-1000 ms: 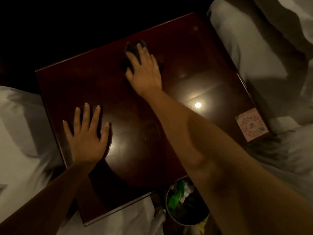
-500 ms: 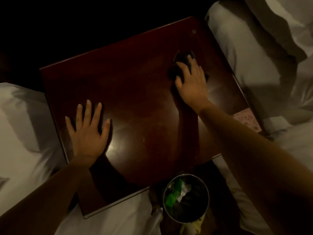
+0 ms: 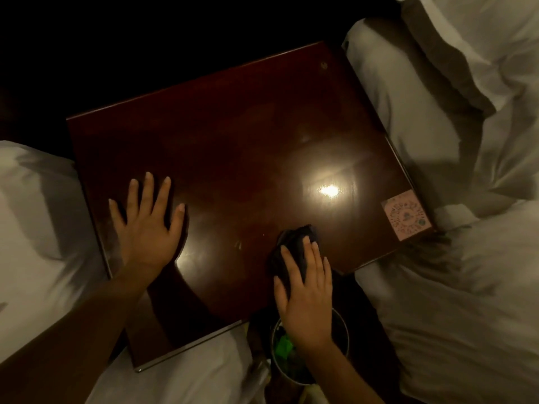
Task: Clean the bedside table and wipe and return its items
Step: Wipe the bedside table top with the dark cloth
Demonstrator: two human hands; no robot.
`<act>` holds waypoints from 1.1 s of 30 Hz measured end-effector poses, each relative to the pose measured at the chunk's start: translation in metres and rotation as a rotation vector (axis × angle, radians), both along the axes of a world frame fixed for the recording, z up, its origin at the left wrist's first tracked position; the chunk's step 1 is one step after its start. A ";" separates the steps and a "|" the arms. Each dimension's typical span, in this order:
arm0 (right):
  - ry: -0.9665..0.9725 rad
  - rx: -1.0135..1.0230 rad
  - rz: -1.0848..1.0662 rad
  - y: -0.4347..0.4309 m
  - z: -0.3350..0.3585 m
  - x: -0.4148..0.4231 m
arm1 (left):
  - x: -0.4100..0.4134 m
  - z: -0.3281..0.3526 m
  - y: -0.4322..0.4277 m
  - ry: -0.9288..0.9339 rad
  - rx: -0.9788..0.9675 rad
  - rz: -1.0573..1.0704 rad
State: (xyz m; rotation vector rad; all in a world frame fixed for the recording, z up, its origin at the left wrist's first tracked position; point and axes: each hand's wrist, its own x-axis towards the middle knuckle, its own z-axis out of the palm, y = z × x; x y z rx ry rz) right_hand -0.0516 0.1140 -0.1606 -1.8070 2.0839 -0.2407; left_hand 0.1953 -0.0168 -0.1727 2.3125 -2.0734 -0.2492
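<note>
Our right hand [image 3: 306, 290] presses flat on dark cloth [image 3: 294, 243] at worktop [image 3: 233, 141] near edge, grip spread, not pinching. Left hand [image 3: 145, 225] splayed flat on wood. White bedding [image 3: 466, 258] both sides; bin [image 3: 341, 330] below.

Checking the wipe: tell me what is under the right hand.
Under the right hand lies a dark cloth, pressed flat on the bedside table. Its far end shows beyond the fingers; the rest is covered.
</note>
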 end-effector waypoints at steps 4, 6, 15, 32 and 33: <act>0.010 -0.034 0.058 -0.031 0.000 -0.005 | 0.002 -0.003 -0.001 -0.002 -0.003 -0.009; -0.030 -0.076 0.031 -0.070 -0.001 -0.006 | 0.003 -0.005 -0.001 -0.014 0.000 -0.010; -0.014 -0.058 -0.079 -0.223 -0.002 0.041 | 0.002 -0.005 -0.002 -0.019 -0.004 -0.001; -0.016 -0.105 0.011 -0.313 -0.001 -0.027 | 0.004 -0.005 -0.004 -0.080 0.043 0.017; -0.018 -0.119 -0.045 -0.307 -0.001 -0.040 | 0.004 -0.004 -0.004 -0.077 0.050 0.015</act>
